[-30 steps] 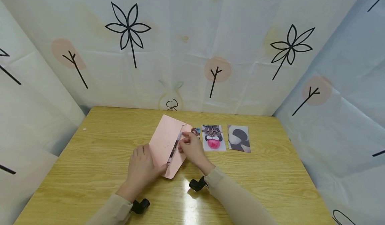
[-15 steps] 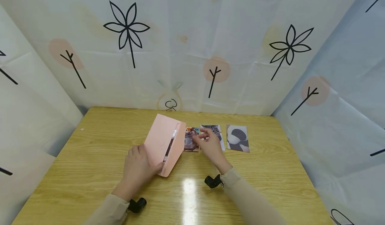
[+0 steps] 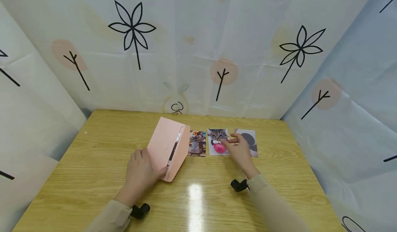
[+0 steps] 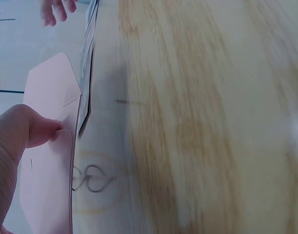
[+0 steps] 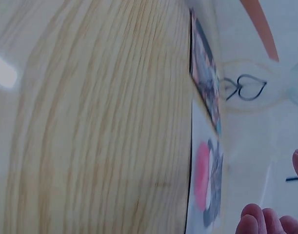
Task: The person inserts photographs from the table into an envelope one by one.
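My left hand (image 3: 141,171) grips a pink envelope (image 3: 162,139) by its lower left part, holding it tilted. The thumb (image 4: 35,127) lies over the envelope's front in the left wrist view. The flap stands partly raised, and a dark-and-white picture edge (image 3: 173,149) shows in the opening. My right hand (image 3: 240,151) hovers over the right-hand cards, fingers relaxed and holding nothing. Below it lie a cat card with a pink ball (image 3: 218,146) and a grey-and-white card (image 3: 253,148) partly hidden by the hand. A brown cartoon animal card (image 3: 196,146) sits right beside the envelope.
The wooden table (image 3: 93,156) reaches back to a white patterned cloth (image 3: 192,53), which also hangs at both sides. A small pale speck (image 3: 85,133) lies at the table's far left. Black wrist cameras (image 3: 141,211) are strapped to both wrists.
My right hand has left the envelope flap and moved right, past the animal card to the right-hand cards. The left hand and envelope have shifted slightly left, and the flap has risen, uncovering the animal card.
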### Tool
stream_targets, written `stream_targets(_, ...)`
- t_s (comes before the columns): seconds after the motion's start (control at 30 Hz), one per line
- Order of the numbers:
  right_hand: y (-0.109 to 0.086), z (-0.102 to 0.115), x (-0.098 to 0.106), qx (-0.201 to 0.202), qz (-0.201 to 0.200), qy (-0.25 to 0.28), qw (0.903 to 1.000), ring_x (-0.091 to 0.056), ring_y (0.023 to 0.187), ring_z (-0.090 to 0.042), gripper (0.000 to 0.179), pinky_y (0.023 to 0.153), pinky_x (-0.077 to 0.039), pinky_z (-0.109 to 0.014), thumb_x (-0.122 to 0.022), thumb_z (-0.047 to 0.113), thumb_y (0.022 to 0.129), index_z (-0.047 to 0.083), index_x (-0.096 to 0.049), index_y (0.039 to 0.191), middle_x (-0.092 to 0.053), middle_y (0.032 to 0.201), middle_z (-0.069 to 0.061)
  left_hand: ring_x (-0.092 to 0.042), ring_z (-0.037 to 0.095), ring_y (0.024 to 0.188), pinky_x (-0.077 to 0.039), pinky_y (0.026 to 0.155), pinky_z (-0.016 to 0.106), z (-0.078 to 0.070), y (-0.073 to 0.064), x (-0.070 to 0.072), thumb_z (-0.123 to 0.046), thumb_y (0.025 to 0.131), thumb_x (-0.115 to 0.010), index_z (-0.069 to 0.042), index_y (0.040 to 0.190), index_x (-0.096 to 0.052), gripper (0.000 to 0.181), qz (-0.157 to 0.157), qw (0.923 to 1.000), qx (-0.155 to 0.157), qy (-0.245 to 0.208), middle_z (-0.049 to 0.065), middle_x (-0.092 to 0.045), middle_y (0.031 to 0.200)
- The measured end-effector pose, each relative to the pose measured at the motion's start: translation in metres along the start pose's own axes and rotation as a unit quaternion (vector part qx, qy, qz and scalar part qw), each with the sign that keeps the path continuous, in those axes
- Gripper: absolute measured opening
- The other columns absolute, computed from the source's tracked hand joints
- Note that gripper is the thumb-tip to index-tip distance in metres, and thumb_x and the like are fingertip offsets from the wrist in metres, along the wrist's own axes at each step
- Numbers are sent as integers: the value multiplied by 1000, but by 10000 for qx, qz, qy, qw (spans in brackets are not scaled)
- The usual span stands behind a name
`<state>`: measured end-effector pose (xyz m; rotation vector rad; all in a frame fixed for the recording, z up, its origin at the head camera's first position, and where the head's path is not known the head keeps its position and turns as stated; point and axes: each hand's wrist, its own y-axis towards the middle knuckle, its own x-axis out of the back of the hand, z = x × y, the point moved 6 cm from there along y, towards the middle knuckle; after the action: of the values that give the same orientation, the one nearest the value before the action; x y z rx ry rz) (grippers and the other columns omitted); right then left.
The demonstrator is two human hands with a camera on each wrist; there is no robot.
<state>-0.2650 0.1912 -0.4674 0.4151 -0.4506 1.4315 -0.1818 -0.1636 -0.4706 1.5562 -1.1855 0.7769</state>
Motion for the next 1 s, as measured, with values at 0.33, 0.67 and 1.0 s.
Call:
stream_targets(0.33,18,-36,33,-284,-583,-184,9977,-59,100,-29,77,78,-50,-41,-71,47,84,5,-40,141,-56,118,-17,-47,41,90,-41,75,52,4,1,0,-65,59,-77,18,115,-45,105,108,9999,94,-23,28,-46,100)
stream_targets(0.67,28,-56,55,-739,-815,-292,9935,-49,115,-36,85,90,-44,-48,-70,50,84,4,-34,146,-49,130,-20,-46,41,92,-41,77,52,2,-1,2,-62,60,-78,18,116,-45,103,217,9997,132,-11,28,-46,102)
stream_targets(1.0,38,-70,68,-1196,-908,-753,9858,-39,124,-42,93,100,-35,-53,-71,53,81,-3,-33,145,-40,139,-26,-46,40,89,-41,75,52,1,-2,3,-62,59,-78,18,114,-45,103,178,9997,139,-79,27,-45,100)
